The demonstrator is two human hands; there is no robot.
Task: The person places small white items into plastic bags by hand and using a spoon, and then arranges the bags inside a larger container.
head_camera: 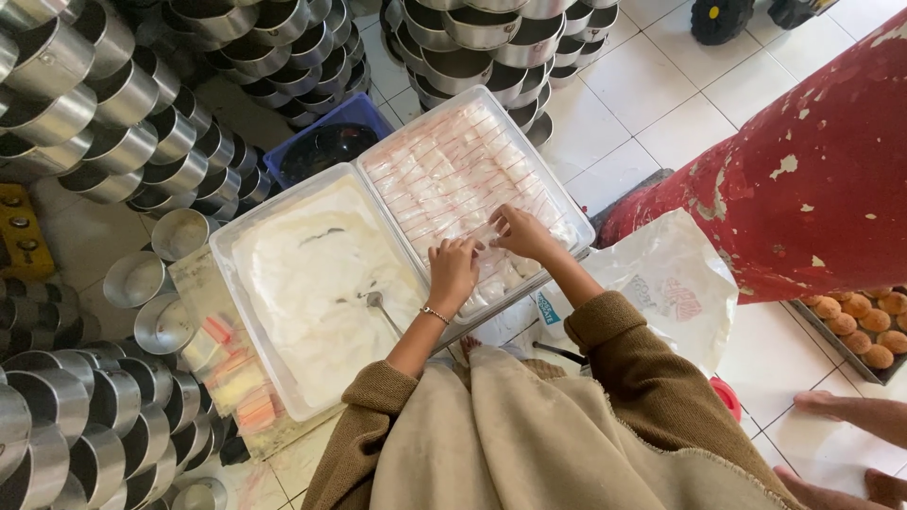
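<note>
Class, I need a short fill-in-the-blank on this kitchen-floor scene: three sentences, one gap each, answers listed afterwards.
1. Both hands, the left hand and the right hand, rest on the tray of wrapped ____ packets.
2. A metal ____ lies in the tray of white cream.
3. The left wrist wears a thin ____.

Missing words: pink; spoon; bracelet

Brown sleeves (631,351); beige apron (529,444) — wrist bracelet (434,314)

a bakery's tiled back room: stacked metal cake tins (113,104), a tray of baked buns (862,326).
</note>
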